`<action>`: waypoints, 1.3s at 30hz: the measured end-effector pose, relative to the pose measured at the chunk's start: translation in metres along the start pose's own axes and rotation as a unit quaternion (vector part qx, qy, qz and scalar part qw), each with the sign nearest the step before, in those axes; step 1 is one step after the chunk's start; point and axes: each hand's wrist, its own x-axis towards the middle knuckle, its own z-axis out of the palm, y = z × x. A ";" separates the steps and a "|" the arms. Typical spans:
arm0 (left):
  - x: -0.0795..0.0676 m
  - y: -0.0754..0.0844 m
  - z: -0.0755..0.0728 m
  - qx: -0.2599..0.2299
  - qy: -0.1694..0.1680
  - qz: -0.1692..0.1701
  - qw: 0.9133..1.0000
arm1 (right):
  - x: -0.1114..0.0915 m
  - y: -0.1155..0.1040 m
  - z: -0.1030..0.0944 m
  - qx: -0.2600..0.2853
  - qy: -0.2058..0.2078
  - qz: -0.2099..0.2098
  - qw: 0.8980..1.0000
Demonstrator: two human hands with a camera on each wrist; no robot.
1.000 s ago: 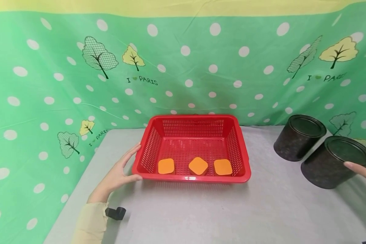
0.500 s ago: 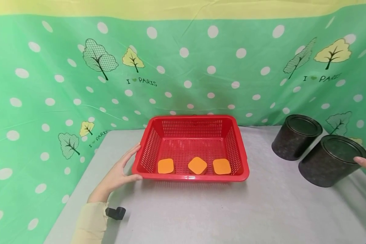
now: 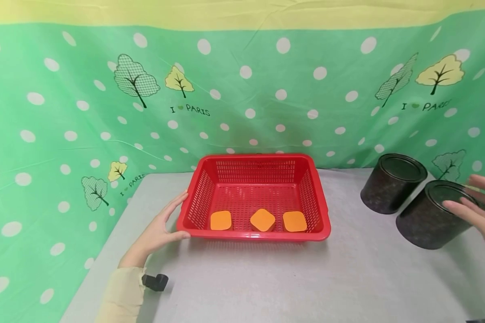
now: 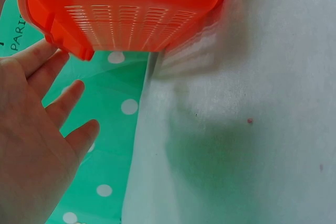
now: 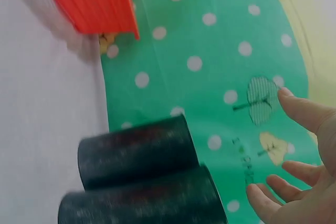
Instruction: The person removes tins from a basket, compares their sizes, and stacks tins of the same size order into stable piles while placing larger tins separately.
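Observation:
A red plastic basket (image 3: 252,234) stands mid-table with three orange rounded-square blocks along its near side: a left one (image 3: 220,220), a middle one (image 3: 262,220) and a right one (image 3: 294,221). My left hand (image 3: 157,233) touches the basket's left rim, its fingers nearly straight in the left wrist view. Over at the right are two black lidded cans, a far can (image 3: 392,184) and a near can (image 3: 428,220). Fingers spread, my right hand (image 3: 482,211) hovers at the near can's lid, hiding part of it. In the right wrist view, that hand holds nothing.
A grey-white table (image 3: 266,282) carries everything. Green dotted cloth (image 3: 242,89) hangs behind and on both sides, close to the basket's back and the cans. Black wrist-worn device (image 3: 155,282) sits at my left cuff.
My right hand drew back rightward from the near can, then came back into view, raised and spread by the lid. The left hand, basket and cans stay put; the head view shifts slightly.

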 end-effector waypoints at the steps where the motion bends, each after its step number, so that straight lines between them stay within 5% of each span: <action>1: 0.000 0.000 0.000 0.000 0.000 -0.001 1.000 | 0.000 -0.003 0.004 0.012 -0.009 -0.013 1.000; 5: -0.002 0.000 -0.001 -0.003 0.000 -0.002 1.000 | -0.003 -0.028 0.018 0.075 -0.060 -0.030 0.995; 12: -0.003 0.001 -0.001 -0.009 0.002 0.000 1.000 | -0.001 -0.049 0.051 0.055 -0.132 -0.039 0.989; 17: -0.003 0.002 0.000 -0.011 0.003 0.001 1.000 | 0.004 -0.064 0.072 0.097 -0.174 -0.061 0.978; 28: -0.003 0.002 0.001 -0.012 0.002 -0.002 1.000 | 0.008 -0.120 0.124 0.112 -0.234 -0.085 0.962; 39: 0.000 0.003 0.002 -0.022 0.001 -0.001 1.000 | 0.018 -0.166 0.165 0.126 -0.300 -0.055 0.944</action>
